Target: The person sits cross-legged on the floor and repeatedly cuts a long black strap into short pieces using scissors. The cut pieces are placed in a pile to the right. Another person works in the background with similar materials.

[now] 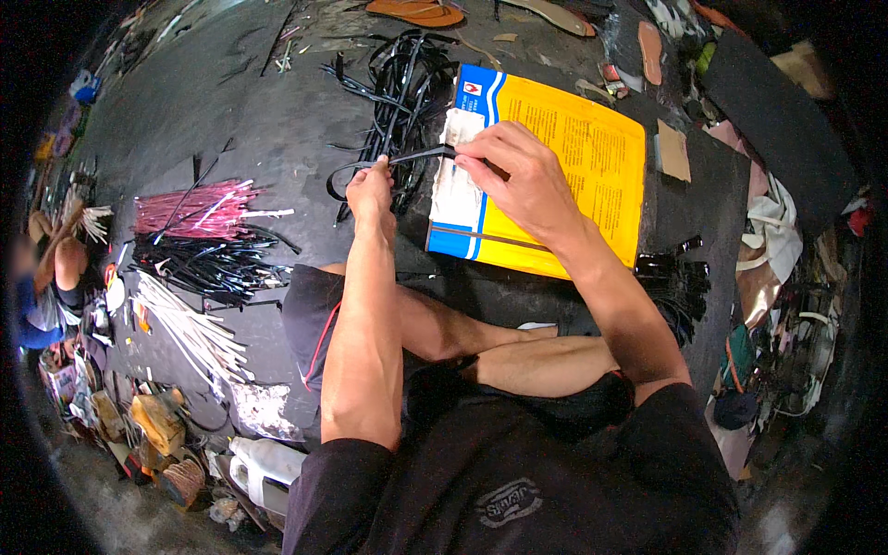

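Observation:
A thin black strap (pixel 418 156) stretches between my two hands, its loose part curling into a loop on the left. My left hand (pixel 370 190) is closed on the strap, with thumb and fingers pinched around it. My right hand (pixel 518 176) pinches the strap's other end above a yellow and blue printed sheet (pixel 597 185). A white, glue-like smeared patch (pixel 451 190) covers part of the sheet's left side. Beyond my left hand lies a tangled heap of black straps (pixel 402 79).
Bundles of pink strips (pixel 194 209), black strips (pixel 208 268) and white strips (pixel 190 326) lie at left. More black strips (pixel 680 287) rest right of the sheet. Soles (pixel 651 54) and scraps are scattered beyond. A white jug (pixel 268 472) stands lower left; another person (pixel 60 250) sits far left.

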`<state>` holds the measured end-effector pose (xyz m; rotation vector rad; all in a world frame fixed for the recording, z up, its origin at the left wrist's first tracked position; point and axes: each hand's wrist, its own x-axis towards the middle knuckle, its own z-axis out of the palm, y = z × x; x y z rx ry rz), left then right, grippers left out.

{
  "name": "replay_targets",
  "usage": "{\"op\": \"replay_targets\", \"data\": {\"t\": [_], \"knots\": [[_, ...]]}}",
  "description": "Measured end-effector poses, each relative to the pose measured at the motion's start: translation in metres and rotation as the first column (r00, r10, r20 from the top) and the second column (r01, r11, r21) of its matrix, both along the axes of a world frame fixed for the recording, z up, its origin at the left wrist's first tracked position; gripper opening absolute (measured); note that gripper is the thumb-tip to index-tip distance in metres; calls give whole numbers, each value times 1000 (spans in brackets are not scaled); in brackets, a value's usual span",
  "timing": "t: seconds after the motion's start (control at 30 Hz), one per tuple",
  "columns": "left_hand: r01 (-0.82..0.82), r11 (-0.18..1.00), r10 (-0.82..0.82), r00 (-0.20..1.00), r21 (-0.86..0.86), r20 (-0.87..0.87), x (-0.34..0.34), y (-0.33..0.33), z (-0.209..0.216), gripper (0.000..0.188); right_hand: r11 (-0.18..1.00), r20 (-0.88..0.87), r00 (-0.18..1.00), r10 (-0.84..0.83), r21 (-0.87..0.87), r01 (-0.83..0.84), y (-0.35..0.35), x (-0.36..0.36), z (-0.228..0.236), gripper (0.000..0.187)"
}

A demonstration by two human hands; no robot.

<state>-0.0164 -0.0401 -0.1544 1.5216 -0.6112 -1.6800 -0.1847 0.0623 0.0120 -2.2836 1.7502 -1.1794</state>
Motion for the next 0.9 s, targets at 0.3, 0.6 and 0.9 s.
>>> {"op": "replay_targets", "data": {"t": [0.3, 0.6, 0.9], "knots": [[-226, 944, 299, 894, 240, -334, 8, -18, -12, 28, 1000, -53, 998, 24, -6, -24, 1, 5, -3, 13], [43, 999, -13, 540, 12, -841, 12, 31, 92, 49, 999, -50, 998, 29, -33, -31, 0, 5, -4, 13], [411, 823, -373, 912, -392, 172, -10, 39, 124, 27, 953, 176, 958, -227, 240, 182, 11, 2, 3, 10]]}}
